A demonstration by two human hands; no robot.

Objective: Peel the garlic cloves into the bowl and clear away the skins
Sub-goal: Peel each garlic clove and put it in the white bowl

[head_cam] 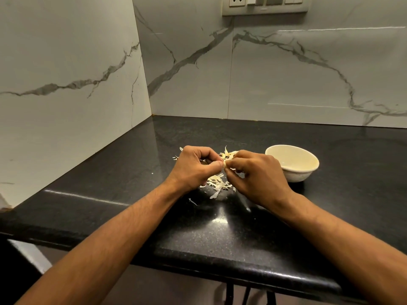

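Both hands meet above the black counter (132, 194). My left hand (193, 167) and my right hand (257, 175) pinch a small pale garlic cloves piece (225, 164) between their fingertips. Under the hands lies a pile of papery skins (218, 183). More skins and cloves (229, 153) lie just behind the fingers, partly hidden. A cream bowl (308, 172) stands to the right of my right hand; I cannot see any contents in it from here.
Marble-patterned walls close the counter at the left and back, forming a corner (152, 114). A socket plate (264, 5) is high on the back wall. The counter's front edge (220, 267) runs near my forearms. Stray skin bits (192, 201) lie near the pile.
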